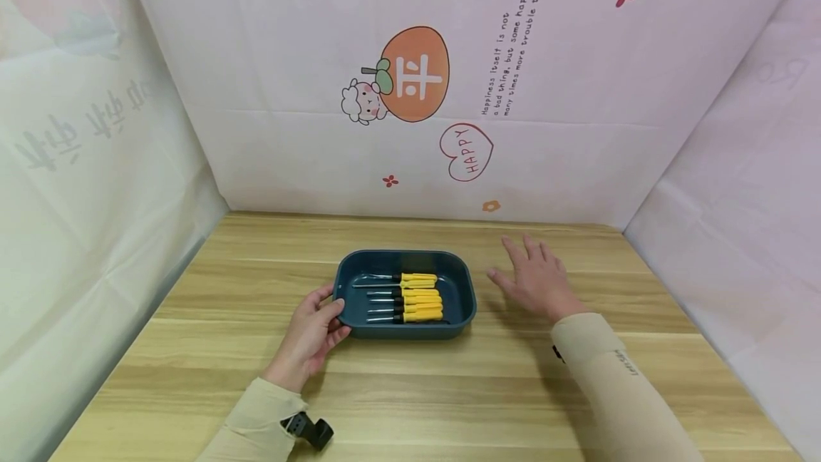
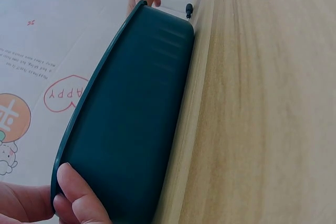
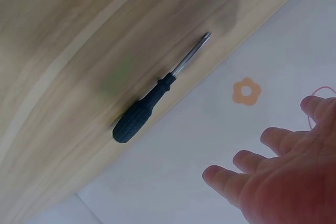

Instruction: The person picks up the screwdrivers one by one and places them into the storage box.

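Note:
My left hand [image 1: 311, 334] grips the left end of a dark teal tray [image 1: 404, 332], its thumb over the rim and fingers against the outer wall. Inside the tray lie several screwdrivers [image 1: 417, 298] with yellow-and-black handles, side by side, shafts toward the left. To the right of the tray my right hand [image 1: 539, 280] hovers over the table, fingers spread, holding nothing. The right wrist view shows a black-handled screwdriver [image 3: 137, 118] lying on the table below that hand. Its handle [image 2: 189, 10] also appears past the tray's far end in the left wrist view, while the head view does not show it.
A wood-grain table [image 1: 410, 398] bears everything. White printed sheets stand as a back wall [image 1: 308, 162] and as side walls to the left [image 1: 96, 198] and right [image 1: 737, 162]. A black strap with a small device [image 1: 308, 428] sits on the left wrist.

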`<state>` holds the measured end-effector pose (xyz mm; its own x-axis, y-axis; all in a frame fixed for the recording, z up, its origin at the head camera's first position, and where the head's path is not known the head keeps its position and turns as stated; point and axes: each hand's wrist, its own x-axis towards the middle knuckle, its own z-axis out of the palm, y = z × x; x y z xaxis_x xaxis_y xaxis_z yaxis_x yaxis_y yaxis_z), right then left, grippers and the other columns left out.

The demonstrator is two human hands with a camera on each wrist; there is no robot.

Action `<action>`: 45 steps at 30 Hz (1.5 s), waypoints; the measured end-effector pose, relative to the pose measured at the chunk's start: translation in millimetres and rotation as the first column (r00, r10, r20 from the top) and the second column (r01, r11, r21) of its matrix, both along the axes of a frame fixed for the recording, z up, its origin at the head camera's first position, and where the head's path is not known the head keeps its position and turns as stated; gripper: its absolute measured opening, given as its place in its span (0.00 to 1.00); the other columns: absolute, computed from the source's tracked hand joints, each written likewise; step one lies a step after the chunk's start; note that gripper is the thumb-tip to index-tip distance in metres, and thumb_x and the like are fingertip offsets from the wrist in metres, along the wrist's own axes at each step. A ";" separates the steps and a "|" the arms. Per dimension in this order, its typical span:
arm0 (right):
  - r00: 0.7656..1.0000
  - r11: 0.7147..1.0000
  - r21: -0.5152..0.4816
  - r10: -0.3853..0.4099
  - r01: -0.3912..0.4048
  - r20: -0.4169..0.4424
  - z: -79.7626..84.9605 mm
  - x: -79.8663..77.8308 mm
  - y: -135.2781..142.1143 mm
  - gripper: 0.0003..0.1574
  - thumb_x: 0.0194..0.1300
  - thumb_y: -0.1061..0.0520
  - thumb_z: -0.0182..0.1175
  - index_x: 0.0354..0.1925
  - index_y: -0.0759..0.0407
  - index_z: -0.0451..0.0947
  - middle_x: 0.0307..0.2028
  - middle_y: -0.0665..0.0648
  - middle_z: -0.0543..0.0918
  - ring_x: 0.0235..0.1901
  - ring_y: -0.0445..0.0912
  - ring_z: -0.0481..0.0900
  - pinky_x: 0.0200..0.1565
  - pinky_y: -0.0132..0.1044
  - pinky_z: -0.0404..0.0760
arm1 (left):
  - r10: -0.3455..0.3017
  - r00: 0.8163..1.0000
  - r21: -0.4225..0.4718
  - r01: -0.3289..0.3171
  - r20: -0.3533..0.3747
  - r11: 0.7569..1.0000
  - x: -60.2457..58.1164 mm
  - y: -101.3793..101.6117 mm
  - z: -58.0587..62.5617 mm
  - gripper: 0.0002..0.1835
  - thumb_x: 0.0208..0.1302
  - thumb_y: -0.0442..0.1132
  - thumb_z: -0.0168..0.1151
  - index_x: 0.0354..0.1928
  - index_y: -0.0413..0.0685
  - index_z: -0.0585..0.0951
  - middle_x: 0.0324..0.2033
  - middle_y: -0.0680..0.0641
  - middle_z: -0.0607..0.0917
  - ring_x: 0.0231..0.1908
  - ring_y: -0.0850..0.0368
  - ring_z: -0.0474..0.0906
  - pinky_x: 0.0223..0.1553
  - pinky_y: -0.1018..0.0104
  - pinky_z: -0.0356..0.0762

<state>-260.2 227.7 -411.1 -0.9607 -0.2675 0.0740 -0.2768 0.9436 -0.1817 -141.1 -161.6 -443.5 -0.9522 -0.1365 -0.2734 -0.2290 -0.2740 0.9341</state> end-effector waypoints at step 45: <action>0.995 0.998 0.051 0.026 -0.031 0.100 -11.4 -0.4 51.8 0.42 0.71 0.58 0.47 0.78 0.73 0.54 0.73 0.83 0.59 0.74 0.76 0.56 0.73 0.70 0.56 | -0.013 1.000 0.013 0.013 -0.013 1.000 0.6 -1.3 0.7 0.28 0.80 0.35 0.52 0.77 0.43 0.63 0.45 0.41 0.80 0.31 0.60 0.77 0.34 0.72 0.84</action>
<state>-260.6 279.5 -422.5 -0.9545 -0.2959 -0.0360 -0.2868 0.9445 -0.1603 -140.5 -162.9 -442.8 -0.9572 -0.1203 -0.2632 -0.2211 -0.2827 0.9334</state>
